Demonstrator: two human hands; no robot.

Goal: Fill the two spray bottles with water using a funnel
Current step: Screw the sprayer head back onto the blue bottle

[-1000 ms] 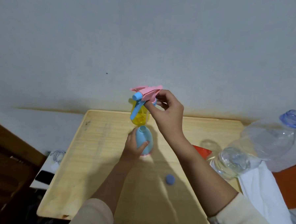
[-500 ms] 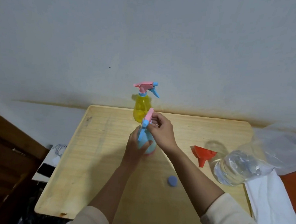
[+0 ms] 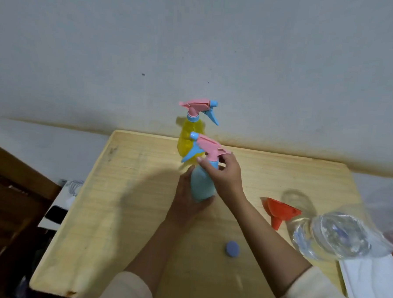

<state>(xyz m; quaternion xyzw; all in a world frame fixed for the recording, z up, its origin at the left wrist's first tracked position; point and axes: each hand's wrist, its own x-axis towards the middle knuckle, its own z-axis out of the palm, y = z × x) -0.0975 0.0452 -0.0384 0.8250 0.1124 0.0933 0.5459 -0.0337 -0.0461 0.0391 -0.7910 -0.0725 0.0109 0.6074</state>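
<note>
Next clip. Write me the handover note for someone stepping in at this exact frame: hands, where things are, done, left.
Left hand: wrapped around the blue spray bottle, steadying it on the table.
Right hand: fingers on that bottle's pink trigger head at the collar.
Yellow spray bottle: upright behind, head on.
Orange funnel: lying on the table to the right, beside the clear water bottle; its blue cap lies loose.
Done: funnel is set aside. Fill levels cannot be read.
Left: confirm the blue bottle's head is tight, recap the water bottle.
</note>
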